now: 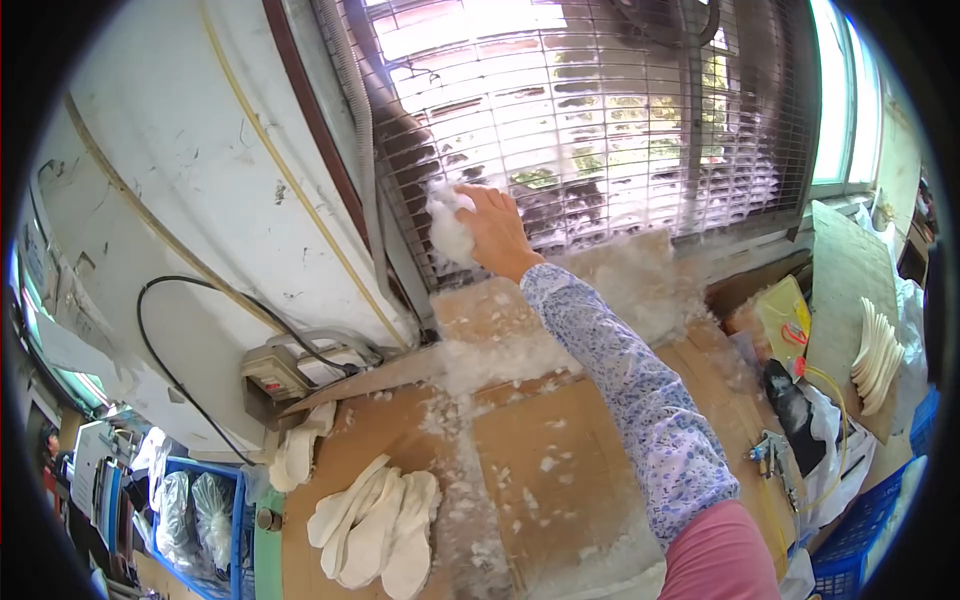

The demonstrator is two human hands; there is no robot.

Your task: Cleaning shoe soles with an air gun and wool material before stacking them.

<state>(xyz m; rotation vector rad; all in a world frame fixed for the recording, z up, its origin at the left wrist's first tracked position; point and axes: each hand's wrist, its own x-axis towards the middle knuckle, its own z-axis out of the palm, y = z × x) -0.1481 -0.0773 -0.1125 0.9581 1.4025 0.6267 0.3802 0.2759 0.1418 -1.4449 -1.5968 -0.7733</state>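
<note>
My right hand [497, 232] reaches up to a wire mesh guard [600, 150] in front of a bright opening. Its fingers are closed on a clump of white fluff [451, 228], pressed at the mesh's lower left side. More white lint clings along the lower mesh and lies over the cardboard [550, 440] below. Near the lower left, a pile of white insoles [385, 525] rests on the cardboard-covered surface. My left hand is out of view.
An electrical box [275, 372] with a black cable sits at left by a white panel. A blue crate [240, 530] holds plastic bags. On the right lie a spray gun [775, 465] with a yellow hose, a curved stack of white insoles [873, 355] and another blue crate [850, 555].
</note>
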